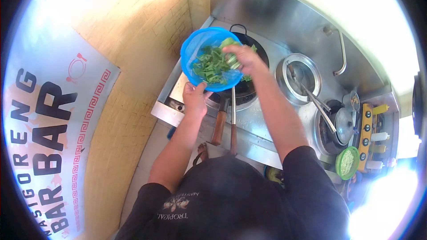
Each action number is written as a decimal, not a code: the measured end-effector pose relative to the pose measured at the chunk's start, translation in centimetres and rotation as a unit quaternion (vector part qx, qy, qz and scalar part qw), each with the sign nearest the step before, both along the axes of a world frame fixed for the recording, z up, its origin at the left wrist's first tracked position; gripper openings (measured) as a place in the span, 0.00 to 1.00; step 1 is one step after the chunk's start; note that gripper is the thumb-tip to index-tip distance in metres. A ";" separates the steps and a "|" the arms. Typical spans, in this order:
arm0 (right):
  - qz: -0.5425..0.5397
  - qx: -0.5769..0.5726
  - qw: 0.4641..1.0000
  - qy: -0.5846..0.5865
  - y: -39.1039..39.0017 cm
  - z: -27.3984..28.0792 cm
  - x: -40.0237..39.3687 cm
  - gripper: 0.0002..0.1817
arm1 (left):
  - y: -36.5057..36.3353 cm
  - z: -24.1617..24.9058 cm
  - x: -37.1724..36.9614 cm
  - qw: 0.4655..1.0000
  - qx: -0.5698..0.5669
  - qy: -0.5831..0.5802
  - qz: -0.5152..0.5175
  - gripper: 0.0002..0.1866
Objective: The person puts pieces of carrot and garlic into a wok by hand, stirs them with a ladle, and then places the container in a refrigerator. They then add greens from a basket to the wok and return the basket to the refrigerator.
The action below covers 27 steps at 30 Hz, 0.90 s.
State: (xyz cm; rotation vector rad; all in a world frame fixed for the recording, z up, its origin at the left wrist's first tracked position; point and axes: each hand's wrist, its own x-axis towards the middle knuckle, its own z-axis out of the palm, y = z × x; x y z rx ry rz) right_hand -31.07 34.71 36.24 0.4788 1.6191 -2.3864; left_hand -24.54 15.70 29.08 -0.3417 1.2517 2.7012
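Observation:
A blue plastic colander (189, 51) tilts over the left side of the stove, with chopped leafy greens (211, 66) inside. My left hand (195, 99) is closed on its near rim. In my right hand (247, 60) is a bunch of cut green vegetables (231, 53), held above the colander's right edge. Behind and below the colander sits a dark wok (258, 46), partly hidden; some green pieces show in it beside my right hand. A wooden wok handle (219, 126) and a long utensil handle (233, 124) point toward my body.
Right of the wok stands a round metal pot (299, 69) with a ladle (313, 98) leaning out. Farther right are a lidded pan (344, 124), a green basket (347, 163) of pale shreds and a bottle rack (365, 138). A tiled wall (147, 40) borders the left.

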 end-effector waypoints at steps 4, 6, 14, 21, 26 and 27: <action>-0.047 0.212 0.976 0.016 6.2 0.4 -2.6 0.17 | -3.2 -0.8 -1.5 0.999 -0.031 -0.013 0.038 0.12; -0.063 0.313 0.948 -0.006 7.5 -1.5 -3.1 0.21 | -4.3 -1.2 -1.6 0.998 -0.040 -0.017 0.055 0.12; 0.001 0.594 0.769 0.236 1.5 -0.7 -1.9 0.14 | -4.0 -0.8 -0.4 0.997 -0.054 -0.009 0.045 0.12; 0.061 0.684 0.695 0.214 -3.6 -6.7 -1.2 0.10 | -1.3 1.4 2.0 1.000 -0.022 -0.016 0.015 0.11; 0.263 0.650 0.705 0.107 -0.5 -4.4 0.7 0.17 | 0.4 -0.7 2.3 0.999 -0.015 -0.004 -0.051 0.13; 0.310 0.617 0.711 0.136 -0.1 -4.5 0.7 0.18 | 1.2 1.3 3.1 0.998 -0.026 -0.001 -0.053 0.13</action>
